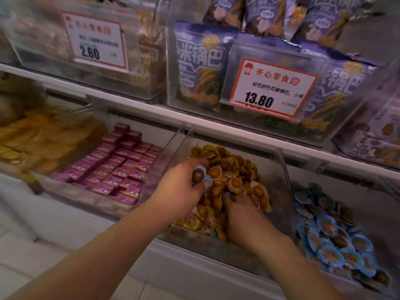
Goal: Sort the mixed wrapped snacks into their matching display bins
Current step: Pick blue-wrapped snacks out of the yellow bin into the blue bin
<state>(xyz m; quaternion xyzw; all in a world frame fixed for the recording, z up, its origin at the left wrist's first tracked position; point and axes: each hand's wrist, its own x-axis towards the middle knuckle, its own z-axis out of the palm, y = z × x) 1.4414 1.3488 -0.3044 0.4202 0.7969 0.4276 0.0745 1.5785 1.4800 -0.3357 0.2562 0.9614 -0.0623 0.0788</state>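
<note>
Strays being culled from the yellow-wrapped bin [279, 169]. Our left hand [184, 185] pinches a blue-wrapped snack [200, 175] above the heap; our right hand [240, 211] digs in, fingers buried, grip unclear. Next, we judge: carry it right to the blue bin [333, 226].

right hand fingertips [232, 199]: buried in the yellow snacks [229, 169]
blue snack bin [337, 224]: right part cut by edge
2.60 price tag [95, 40]: text blurred
</note>
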